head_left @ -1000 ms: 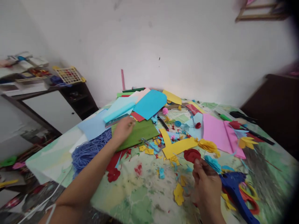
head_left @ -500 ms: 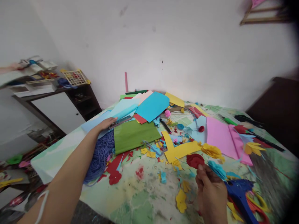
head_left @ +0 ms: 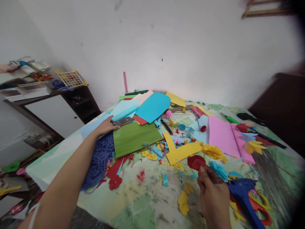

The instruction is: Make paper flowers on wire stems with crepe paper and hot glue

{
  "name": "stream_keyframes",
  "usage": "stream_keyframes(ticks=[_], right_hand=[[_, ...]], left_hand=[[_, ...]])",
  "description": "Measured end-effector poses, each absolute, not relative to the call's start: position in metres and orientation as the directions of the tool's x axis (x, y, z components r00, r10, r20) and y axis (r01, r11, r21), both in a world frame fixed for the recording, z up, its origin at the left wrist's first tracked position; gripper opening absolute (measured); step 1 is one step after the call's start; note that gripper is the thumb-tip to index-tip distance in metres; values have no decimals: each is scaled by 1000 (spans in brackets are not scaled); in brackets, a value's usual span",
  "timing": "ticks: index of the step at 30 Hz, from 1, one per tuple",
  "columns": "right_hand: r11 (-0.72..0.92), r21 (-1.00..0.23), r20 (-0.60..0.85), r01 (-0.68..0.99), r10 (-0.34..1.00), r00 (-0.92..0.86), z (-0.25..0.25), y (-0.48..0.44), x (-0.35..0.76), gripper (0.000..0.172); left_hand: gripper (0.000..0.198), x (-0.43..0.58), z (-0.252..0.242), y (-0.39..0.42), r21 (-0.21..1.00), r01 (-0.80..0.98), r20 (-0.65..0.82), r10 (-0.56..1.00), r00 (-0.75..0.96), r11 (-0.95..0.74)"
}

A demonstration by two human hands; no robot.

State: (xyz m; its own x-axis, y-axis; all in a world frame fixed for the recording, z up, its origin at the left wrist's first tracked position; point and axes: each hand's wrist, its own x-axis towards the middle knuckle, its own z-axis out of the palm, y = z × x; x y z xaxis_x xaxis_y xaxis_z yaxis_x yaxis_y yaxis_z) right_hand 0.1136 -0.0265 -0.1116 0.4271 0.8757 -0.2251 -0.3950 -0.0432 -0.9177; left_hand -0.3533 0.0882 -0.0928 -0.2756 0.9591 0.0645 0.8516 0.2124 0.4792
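Note:
My left hand [head_left: 106,126] reaches across the table, its fingers and thumb around the near end of a dark remote control [head_left: 124,121]. The remote lies over the top edge of a green sheet [head_left: 137,140], and a pile of purple yarn [head_left: 100,162] sits below my wrist. My right hand [head_left: 211,184] is closed in a pinch on a red flower [head_left: 196,162], raised above the table. Close beside that hand are a blue flower [head_left: 218,171], a yellow flower [head_left: 213,151] and a blue glue gun [head_left: 243,194].
Orange-handled scissors [head_left: 265,219] lie by the glue gun. Pink sheets [head_left: 221,136], a blue sheet [head_left: 153,107] and yellow strips [head_left: 183,153] spread over the table among many scraps. A cabinet [head_left: 52,111] stands at the left, with part of another person's hand [head_left: 5,68] above it.
The remote control has turned so its buttons show more, with my left fingers at its end. The view has shifted slightly. My right hand still holds the red flower.

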Motion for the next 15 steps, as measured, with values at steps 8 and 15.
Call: stream_keyframes(ticks=[8,15], right_hand=[[-59,-911,-253,-408,861,441,-115,-26,113,38],[-45,-923,-219,-383,878,426,-112,-28,113,38]], left_hand=[[112,-300,-98,76,359,918,175,954,-243,168],[80,-322,-95,76,852,498,-2,954,-300,159]])
